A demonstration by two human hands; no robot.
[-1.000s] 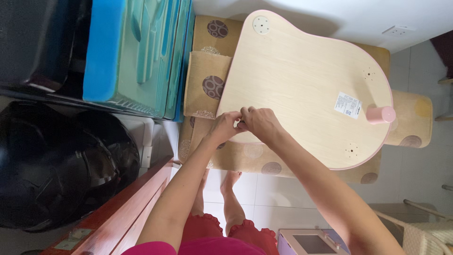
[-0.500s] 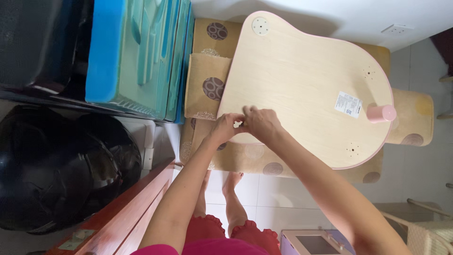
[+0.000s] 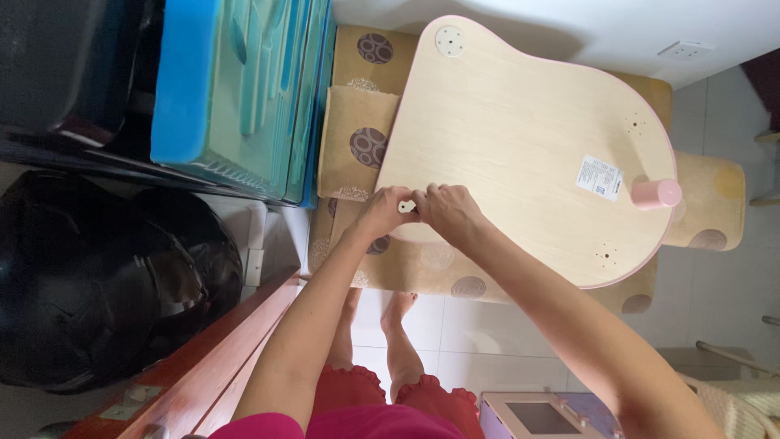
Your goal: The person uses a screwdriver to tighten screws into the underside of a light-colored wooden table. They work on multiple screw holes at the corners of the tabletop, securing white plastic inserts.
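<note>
A big black bulging plastic sack (image 3: 106, 284) fills the lower left, with a reddish-brown wooden rail (image 3: 219, 358) running beside it. Above stand blue and teal foam mats (image 3: 244, 89), stacked on edge. In the middle lies a pale wood-grain tabletop panel with a pink edge and a rounded, pear-like outline (image 3: 520, 138), its underside up, resting on a tan rug patterned with brown circles (image 3: 357, 130). The rug spreads over white floor tiles (image 3: 487, 341). A short pink cylindrical peg (image 3: 656, 193) stands up near the panel's wide end, just beside a white paper label (image 3: 600, 177). A round white fitting (image 3: 449, 41) sits at the narrow end.

The person stands over the panel's near edge in red shorts, bare feet on the tiles. Both hands meet at that edge. The left hand (image 3: 385, 211) is curled, its fingertips pinched round a small white piece of hardware (image 3: 405, 206) held right at the panel's rim. The right hand (image 3: 451, 211) is closed too, fingers bunched against the same small piece from the other side, knuckles touching the left hand's.
</note>
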